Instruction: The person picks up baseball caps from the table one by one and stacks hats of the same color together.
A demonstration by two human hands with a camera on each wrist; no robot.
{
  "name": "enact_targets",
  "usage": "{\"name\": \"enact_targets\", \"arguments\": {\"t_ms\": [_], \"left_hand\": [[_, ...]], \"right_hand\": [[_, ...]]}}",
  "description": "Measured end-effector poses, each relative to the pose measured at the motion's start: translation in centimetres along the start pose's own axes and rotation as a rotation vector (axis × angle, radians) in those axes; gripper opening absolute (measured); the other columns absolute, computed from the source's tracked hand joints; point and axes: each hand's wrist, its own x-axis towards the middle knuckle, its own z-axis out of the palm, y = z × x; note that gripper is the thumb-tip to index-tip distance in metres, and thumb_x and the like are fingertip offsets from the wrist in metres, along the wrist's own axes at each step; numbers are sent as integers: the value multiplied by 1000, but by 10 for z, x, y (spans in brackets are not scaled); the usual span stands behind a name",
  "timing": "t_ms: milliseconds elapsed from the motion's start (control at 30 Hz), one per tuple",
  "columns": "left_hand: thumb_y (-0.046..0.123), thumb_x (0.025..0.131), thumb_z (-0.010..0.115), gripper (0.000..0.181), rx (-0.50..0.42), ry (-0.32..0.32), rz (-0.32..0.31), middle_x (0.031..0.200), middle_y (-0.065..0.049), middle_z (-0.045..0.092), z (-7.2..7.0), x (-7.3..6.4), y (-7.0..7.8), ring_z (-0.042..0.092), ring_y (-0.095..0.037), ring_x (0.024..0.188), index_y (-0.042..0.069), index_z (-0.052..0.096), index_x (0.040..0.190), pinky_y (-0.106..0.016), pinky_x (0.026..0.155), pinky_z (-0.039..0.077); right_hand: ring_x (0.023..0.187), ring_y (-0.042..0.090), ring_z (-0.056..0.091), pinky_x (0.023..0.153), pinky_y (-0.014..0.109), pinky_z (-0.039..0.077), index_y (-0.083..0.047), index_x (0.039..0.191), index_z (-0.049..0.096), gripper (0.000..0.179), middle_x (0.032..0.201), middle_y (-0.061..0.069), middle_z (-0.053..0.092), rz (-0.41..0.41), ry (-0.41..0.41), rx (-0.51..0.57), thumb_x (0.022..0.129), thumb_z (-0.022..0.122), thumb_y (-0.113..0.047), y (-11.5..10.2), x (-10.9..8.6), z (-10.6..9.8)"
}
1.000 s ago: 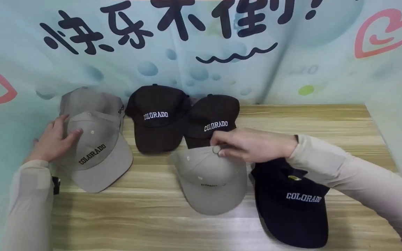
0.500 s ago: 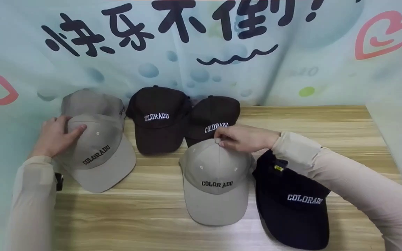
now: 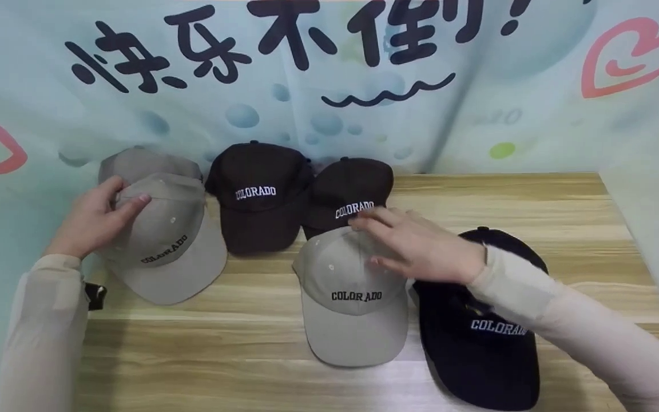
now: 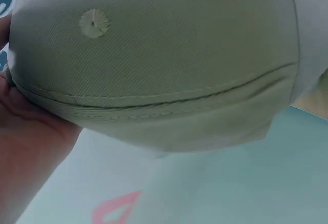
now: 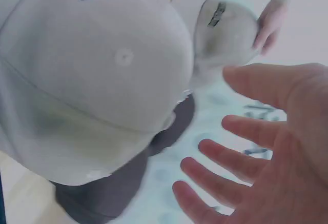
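At the left of the head view, my left hand (image 3: 92,220) grips the crown of a light grey cap (image 3: 175,223), thumb on the near side. In the left wrist view this cap (image 4: 169,55) fills most of the picture, and its other fingers' hold is mostly hidden. A second light grey cap (image 3: 355,337) lettered COLORADO sits upright on the table, brim toward me. My right hand (image 3: 432,249) hovers at that cap's crown. In the right wrist view the right hand's fingers (image 5: 246,131) are spread and apart from the cap (image 5: 97,55).
Another grey cap (image 3: 146,160) stands behind the left one. Two dark brown caps (image 3: 261,226) (image 3: 358,177) stand side by side at the back. A navy cap (image 3: 484,366) lies right of the middle cap, partly under my right forearm. A printed backdrop (image 3: 284,51) borders the wooden table (image 3: 221,366).
My right hand lowered the middle grey cap by its top button, then let go and spread its fingers. My left hand moved its grey cap slightly right and tilted it.
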Motion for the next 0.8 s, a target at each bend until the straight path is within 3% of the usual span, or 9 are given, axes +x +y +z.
{"name": "enact_targets", "arguments": {"t_ms": [167, 400, 567, 800], "left_hand": [[37, 101, 50, 34, -1, -24, 29, 74, -10, 44, -1, 2, 19, 42, -26, 68, 3, 48, 95, -32, 53, 31], [27, 101, 53, 28, 40, 21, 186, 63, -3, 38, 0, 7, 41, 38, -18, 57, 5, 47, 84, -28, 50, 28], [26, 101, 53, 31, 66, 14, 274, 59, -1, 35, 2, 10, 60, 37, -17, 55, 6, 45, 79, -28, 49, 29], [22, 98, 58, 32, 66, -1, 390, 55, 5, 32, 11, 13, 86, 35, -14, 50, 9, 43, 73, -27, 48, 28]], "right_hand": [[114, 27, 55, 94, 52, 42, -13, 126, 61, 40, 123, 8, 61, -47, -43, -122, 89, 69, -27, -30, -26, 16], [115, 28, 54, 95, 49, 43, -21, 127, 64, 39, 129, 4, 57, -46, -173, -154, 90, 67, -34, -58, -51, 65], [109, 27, 57, 88, 41, 48, -21, 123, 66, 37, 127, 4, 57, -56, -140, -209, 88, 69, -34, -62, -55, 91], [102, 28, 61, 79, 41, 52, -17, 120, 67, 37, 124, 6, 57, -44, -65, -249, 86, 71, -31, -61, -56, 100]]}}
